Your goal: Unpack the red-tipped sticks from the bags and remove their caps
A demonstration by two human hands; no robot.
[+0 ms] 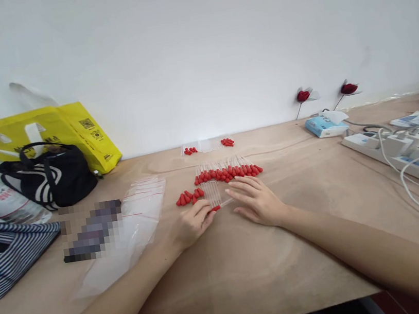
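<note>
My left hand (pixel 193 224) sits just left of the frame's centre, thumb and forefinger pinched together on the red bulb end of a single dropper (pixel 216 207). Its long axis runs nearly level across the picture: red bulb at the left under my fingertips, clear tube reaching right and slightly up towards my right hand (pixel 257 201). That hand lies flat on the table (pixel 249 276), fingers stretched out, side by side and pointing up-left, with their tips at the far end of the tube. I cannot tell whether they press on it or only rest beside it. The left hand has the dropper; the right only meets it at the tube end.

Just above both hands, near the centre of the frame, lies the row of droppers (pixel 227 173), tubes side by side and pointing away from me, red bulbs in a band across the picture, so my dropper lies crosswise to them. The loose red caps (pixel 189 197) lie just above my left knuckles. The clear bags (pixel 139 213) lie further left, apart from both hands.
</note>
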